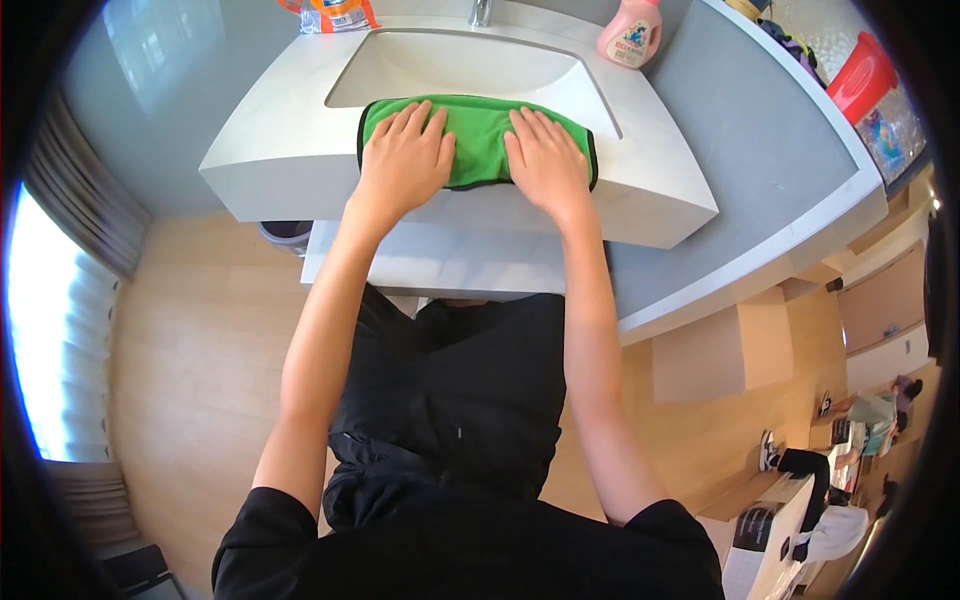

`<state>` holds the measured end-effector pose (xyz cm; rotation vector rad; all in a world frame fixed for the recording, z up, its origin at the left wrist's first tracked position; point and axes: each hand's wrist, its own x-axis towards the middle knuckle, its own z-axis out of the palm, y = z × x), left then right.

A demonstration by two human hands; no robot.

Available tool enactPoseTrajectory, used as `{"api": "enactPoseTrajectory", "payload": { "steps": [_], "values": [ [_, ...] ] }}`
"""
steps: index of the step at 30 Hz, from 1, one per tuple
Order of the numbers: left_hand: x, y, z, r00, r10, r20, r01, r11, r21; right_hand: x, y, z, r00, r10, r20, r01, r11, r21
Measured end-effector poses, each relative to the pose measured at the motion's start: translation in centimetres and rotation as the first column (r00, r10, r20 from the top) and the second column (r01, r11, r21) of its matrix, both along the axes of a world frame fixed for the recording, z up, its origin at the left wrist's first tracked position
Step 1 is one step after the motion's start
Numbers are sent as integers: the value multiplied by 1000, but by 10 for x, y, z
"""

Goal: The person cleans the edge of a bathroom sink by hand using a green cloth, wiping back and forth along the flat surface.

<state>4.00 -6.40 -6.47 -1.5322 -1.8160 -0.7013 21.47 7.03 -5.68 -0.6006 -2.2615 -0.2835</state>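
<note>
The room has a pale wooden floor (200,350), and on the left side a grey curtain (85,190) hangs beside a bright window (55,330). Before me stands a white worktop (270,110) with a rectangular basin (460,65) set into it, and a metal tap (481,12) is at the far side.

The green cloth (480,140) with black border lies flat along the front of this worktop; its far side covers a part of the basin's near rim, and its near side reaches over the front edge. My left hand (405,160) rests upon the left part of the cloth and my right hand (548,165) upon the right part, both with the palm downward. On each hand the fingers are stretched out and a little spread, with the thumb turned inward, and they do not grip anything; they only lie on the fabric. Between my two thumbs a strip of green stays uncovered.

At the back left corner is a colourful package (338,16), mostly orange and white, and at the back right a pink bottle (630,38). Farther to the right I see a red container (862,78).
</note>
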Motion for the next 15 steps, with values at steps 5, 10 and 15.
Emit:
{"api": "enactPoseTrajectory", "payload": {
  "steps": [5, 10, 15],
  "values": [
    [-38, 38, 9, 1000, 10, -26, -11, 998, -58, -19, 20, 25, 987, 50, 151, -11, 970, -244],
    [-49, 52, 42, 940, 128, 316, 88, 803, -589, -35, 32, 43, 918, 37, 394, 160, 876, -455],
    [-47, 56, 62, 927, 258, 271, -33, 778, -627, -50, 49, 58, 923, -8, 384, 210, 847, -488]
  ]
}}
